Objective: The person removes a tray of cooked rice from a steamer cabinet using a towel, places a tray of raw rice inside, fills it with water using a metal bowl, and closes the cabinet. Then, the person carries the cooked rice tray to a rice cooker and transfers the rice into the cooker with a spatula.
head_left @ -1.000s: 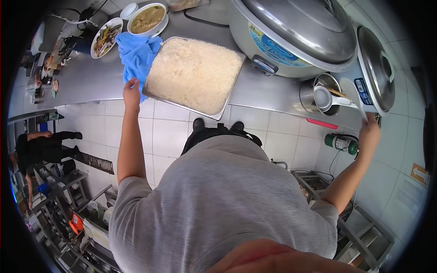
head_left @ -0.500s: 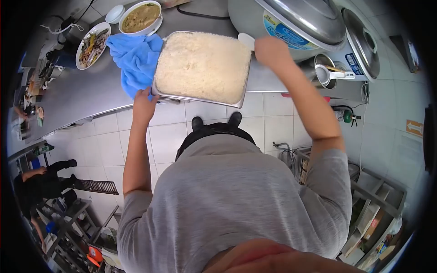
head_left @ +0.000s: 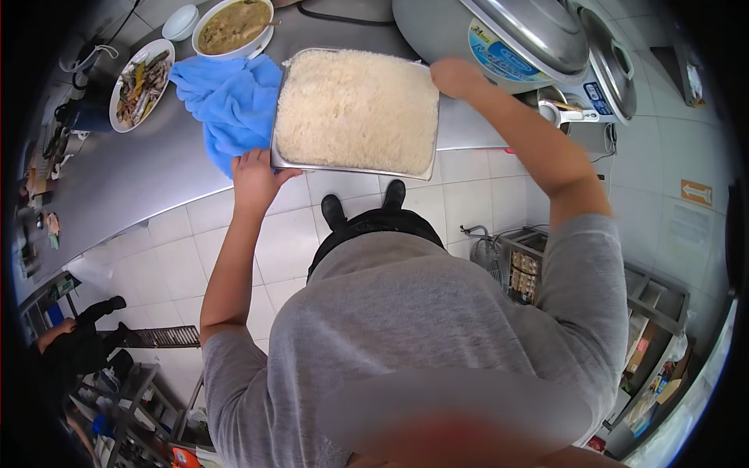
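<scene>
A rectangular metal tray [head_left: 275, 160] packed with white rice [head_left: 357, 113] reaches over the counter's front edge. My left hand [head_left: 253, 178] is at its near left corner, thumb along the front rim, other fingers curled toward the side beside a blue towel [head_left: 230, 101]. Close against the tray's far right corner, my right hand [head_left: 459, 78] is closed. Its fingertips are hidden, so I cannot tell whether it holds the rim or the white paddle, which is out of sight.
Behind the tray on the right stand a large rice cooker [head_left: 445, 47] and another lidded pot [head_left: 608, 66]. A bowl of stew [head_left: 234, 30] and an oval plate of food [head_left: 144, 86] sit at the left of the steel counter [head_left: 148, 168]. Another person [head_left: 66, 347] is far left.
My right hand has moved left to the tray's corner, and the white paddle seen in it is now out of view. My left hand stays at the near left corner. The view has turned slightly.
</scene>
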Demonstrator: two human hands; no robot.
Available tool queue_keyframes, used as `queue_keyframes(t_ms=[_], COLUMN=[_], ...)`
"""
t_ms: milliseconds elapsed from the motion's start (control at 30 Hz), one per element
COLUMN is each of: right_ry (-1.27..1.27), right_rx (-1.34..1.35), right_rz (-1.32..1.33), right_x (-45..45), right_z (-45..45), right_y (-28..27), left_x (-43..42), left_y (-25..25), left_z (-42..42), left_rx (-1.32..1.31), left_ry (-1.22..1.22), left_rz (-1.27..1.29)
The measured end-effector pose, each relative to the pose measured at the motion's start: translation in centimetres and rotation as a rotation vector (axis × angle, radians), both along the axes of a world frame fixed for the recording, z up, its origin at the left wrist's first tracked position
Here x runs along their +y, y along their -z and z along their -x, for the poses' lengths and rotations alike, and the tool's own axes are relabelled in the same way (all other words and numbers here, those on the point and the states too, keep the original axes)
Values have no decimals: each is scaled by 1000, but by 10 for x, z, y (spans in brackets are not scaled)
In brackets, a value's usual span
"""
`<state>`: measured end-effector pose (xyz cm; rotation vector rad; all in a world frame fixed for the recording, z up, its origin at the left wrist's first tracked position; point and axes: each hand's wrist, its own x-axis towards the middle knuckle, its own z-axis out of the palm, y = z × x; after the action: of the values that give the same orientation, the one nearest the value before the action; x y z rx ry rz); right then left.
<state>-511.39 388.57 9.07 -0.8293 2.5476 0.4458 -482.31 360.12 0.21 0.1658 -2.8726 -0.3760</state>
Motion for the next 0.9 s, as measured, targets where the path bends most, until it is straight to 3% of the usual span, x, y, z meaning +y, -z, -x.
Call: queue_keyframes(t_ms=[133, 233, 333, 433, 467, 767, 900], right_ry=[128, 197, 89, 140, 139, 237, 187], right_rx=[-38, -89, -48, 73, 68, 46, 47], right_rz=[219, 227, 153, 43, 75, 293, 316], right_x=[11, 16, 12, -12, -15, -6, -4], right_z=[9, 16, 14, 0, 3, -9, -25], right_y=[20, 25, 24, 16, 19, 18, 28], left_x=[-3, -4, -13, -19, -16, -3, -2], left_y=[-5, -17, -10, 5, 10, 31, 38], left_z=[6, 12, 15, 23, 24, 29, 29], left_rx=[-24, -242, -115, 24, -61, 46, 51], left_ry=[3, -80, -82, 82, 73, 43, 49], left_rz=[30, 7, 13, -72, -163, -449, -469])
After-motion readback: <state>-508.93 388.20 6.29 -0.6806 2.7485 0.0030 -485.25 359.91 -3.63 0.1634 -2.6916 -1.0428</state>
